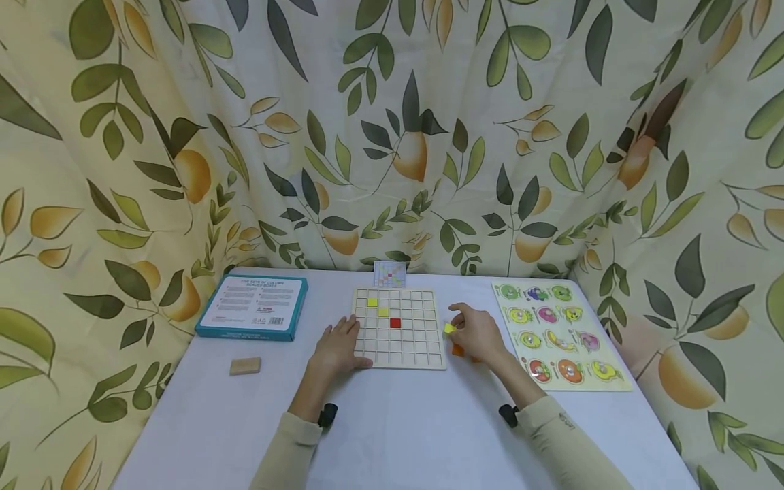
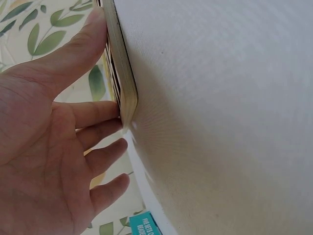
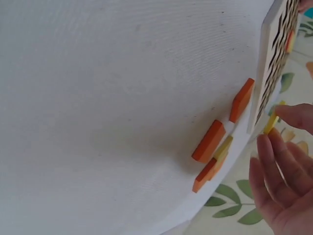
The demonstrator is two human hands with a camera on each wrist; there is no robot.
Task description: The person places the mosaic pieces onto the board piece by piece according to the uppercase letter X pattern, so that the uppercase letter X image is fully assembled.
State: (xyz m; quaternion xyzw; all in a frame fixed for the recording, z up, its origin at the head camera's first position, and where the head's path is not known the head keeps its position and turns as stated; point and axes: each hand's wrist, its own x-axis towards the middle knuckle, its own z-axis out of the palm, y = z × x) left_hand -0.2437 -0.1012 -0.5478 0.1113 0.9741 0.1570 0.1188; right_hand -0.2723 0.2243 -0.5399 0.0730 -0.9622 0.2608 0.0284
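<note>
A white gridded board (image 1: 416, 350) lies mid-table, with yellow tiles (image 1: 372, 302) and a red tile (image 1: 395, 323) in a diagonal line on its squares. My left hand (image 1: 335, 347) rests against the board's near-left corner, thumb along the front edge and fingers extended by the left side. Just off the board's right edge, my right hand (image 1: 480, 338) pinches a small yellow tile (image 3: 270, 123) between thumb and fingertips. Loose orange tiles (image 3: 209, 141) and another yellow tile (image 3: 224, 147) lie on the table beside the board, partly hidden under the right hand in the head view.
Behind the board stands a small pattern card (image 1: 390, 274). To the left are a teal-edged box (image 1: 251, 306) and a wooden block (image 1: 245, 366). A fruit picture board (image 1: 560, 340) lies at the right. Leaf-printed curtain (image 1: 392, 136) surrounds the white table (image 1: 392, 435).
</note>
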